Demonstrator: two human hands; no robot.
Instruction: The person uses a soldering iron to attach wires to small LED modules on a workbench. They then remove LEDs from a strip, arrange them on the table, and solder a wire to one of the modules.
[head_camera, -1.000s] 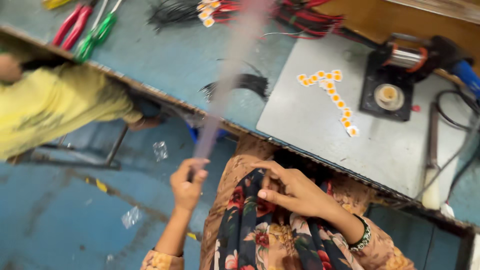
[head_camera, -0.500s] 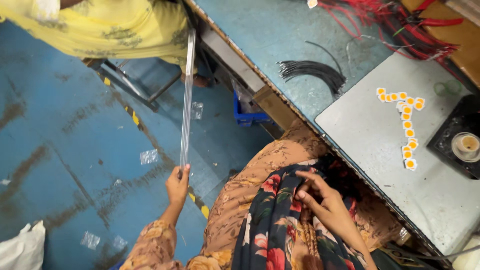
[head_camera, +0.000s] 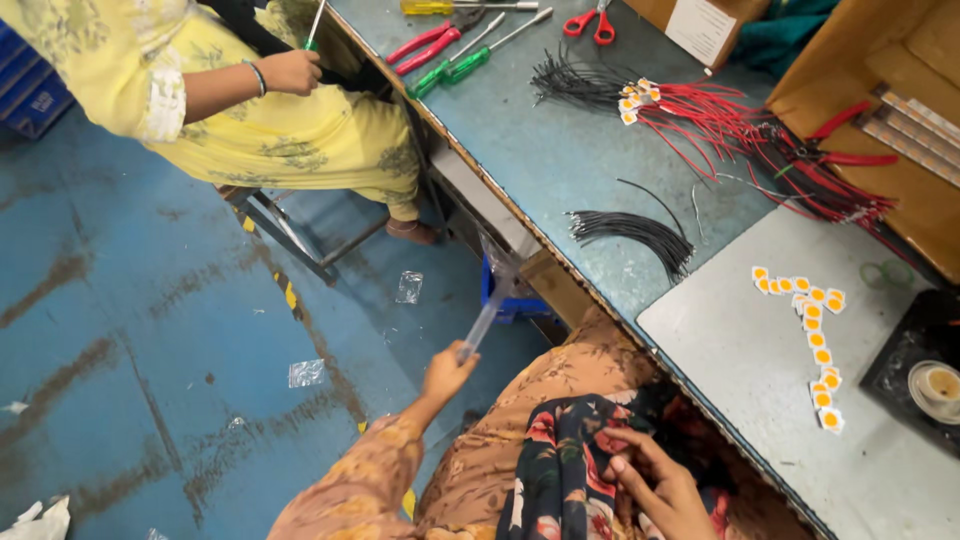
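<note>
- The left hand (head_camera: 447, 372) is closed in a fist around the near end of a clear strip (head_camera: 490, 305), held out over the blue floor (head_camera: 130, 330) just left of the workbench (head_camera: 560, 160).
- The strip is motion-blurred and slants up and away to the right.
- The right hand (head_camera: 665, 488) rests on the floral cloth (head_camera: 560, 470) in the lap, fingers loosely curled, pinching nothing visible.
- Black wires (head_camera: 635, 232) lie on the bench, well apart from both hands.

A wiring workshop: workbench (head_camera: 560, 160) strewn with wire bundles (head_camera: 640, 232) and screwdrivers (head_camera: 470, 60).
</note>
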